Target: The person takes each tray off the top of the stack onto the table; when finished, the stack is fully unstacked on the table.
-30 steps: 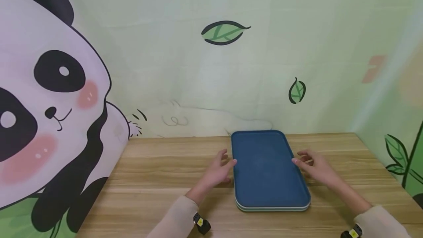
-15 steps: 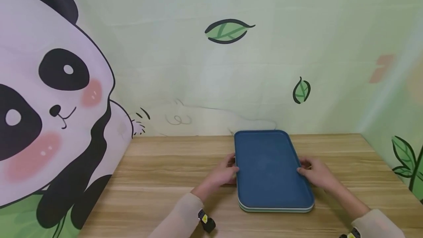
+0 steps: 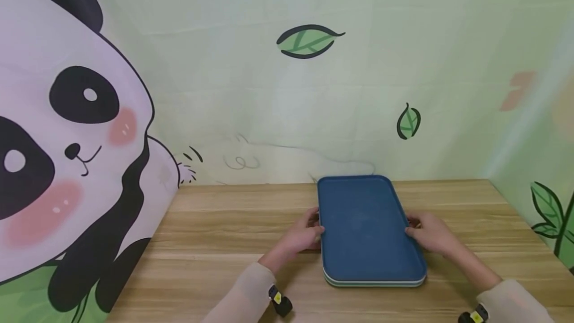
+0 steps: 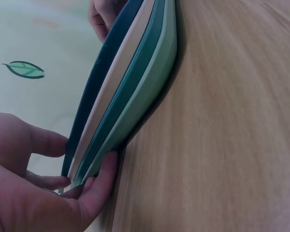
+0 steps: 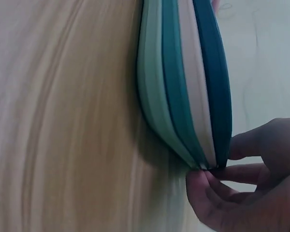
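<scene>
A stack of several rectangular trays [image 3: 365,236] lies on the table, the dark blue one on top. Below it, the left wrist view shows a beige tray [image 4: 115,71], a teal tray [image 4: 128,89] and a light green tray [image 4: 142,92] at the bottom. My left hand [image 3: 302,233] holds the stack's left side, thumb at the blue tray's edge and fingers curled against the side and lower edge. On the right side my right hand [image 3: 428,233] grips likewise, with its thumb [image 5: 244,145] on the blue tray and its fingertips at the stacked rims.
The wooden table [image 3: 224,233] extends on both sides of the stack. Behind it hangs a pale green backdrop [image 3: 215,74] printed with a panda [image 3: 89,138] and leaves. Black wrist cameras sit at both sleeves.
Over the last second both hands have closed in from just beside the stack and taken hold of its sides. Between half a second ago and now they barely move.
</scene>
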Tool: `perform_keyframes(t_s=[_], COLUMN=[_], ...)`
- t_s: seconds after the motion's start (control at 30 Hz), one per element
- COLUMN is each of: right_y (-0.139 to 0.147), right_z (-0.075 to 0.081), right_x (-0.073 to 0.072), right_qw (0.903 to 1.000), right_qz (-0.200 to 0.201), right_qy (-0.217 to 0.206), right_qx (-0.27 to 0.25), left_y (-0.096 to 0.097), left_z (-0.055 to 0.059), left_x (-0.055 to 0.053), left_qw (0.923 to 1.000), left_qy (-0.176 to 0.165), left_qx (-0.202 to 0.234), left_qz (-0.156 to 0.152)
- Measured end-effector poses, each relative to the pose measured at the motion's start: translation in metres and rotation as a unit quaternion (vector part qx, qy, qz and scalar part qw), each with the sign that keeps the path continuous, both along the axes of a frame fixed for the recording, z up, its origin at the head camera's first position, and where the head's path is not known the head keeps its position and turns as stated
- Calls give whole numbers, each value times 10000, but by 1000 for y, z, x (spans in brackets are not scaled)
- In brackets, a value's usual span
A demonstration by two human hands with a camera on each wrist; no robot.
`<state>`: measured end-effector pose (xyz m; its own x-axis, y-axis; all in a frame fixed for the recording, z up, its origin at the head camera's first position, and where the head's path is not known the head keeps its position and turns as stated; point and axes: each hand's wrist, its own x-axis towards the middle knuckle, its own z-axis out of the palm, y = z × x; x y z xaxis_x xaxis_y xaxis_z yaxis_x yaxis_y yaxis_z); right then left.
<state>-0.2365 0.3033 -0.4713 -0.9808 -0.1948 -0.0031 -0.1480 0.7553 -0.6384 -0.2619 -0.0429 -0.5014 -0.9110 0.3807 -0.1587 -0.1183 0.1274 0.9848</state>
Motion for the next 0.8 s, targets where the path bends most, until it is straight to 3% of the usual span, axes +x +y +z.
perform_keyframes(t_s=[0.13, 0.2, 0.27, 0.37, 0.47, 0.63, 0.8], right_y=[-1, 0, 2, 6, 11, 14, 13], right_z=[8, 15, 22, 33, 38, 34, 26], right_x=[1, 3, 4, 6, 7, 7, 7], right_qw=[9995, 9995, 9966, 9804, 9696, 9658, 9692], right_qz=[25, 32, 35, 13, 15, -129, -492], right_qy=[299, 169, -208, -1001, -1351, -1352, -1106], right_qx=[81, -268, -799, -1695, -2039, -2210, -2145], left_y=[2, 2, 2, 2, 2, 3, 3], left_z=[1, 0, -1, -3, -4, -3, -3], left_x=[1, 0, 0, -1, -1, 0, 1], left_qw=[10000, 9999, 9999, 9998, 9997, 9996, 9996], left_qy=[86, 95, 80, 13, 17, 96, 157], left_qx=[-3, 43, 102, 209, 242, 251, 255], left_qz=[1, -10, -17, -19, -8, 37, 4])
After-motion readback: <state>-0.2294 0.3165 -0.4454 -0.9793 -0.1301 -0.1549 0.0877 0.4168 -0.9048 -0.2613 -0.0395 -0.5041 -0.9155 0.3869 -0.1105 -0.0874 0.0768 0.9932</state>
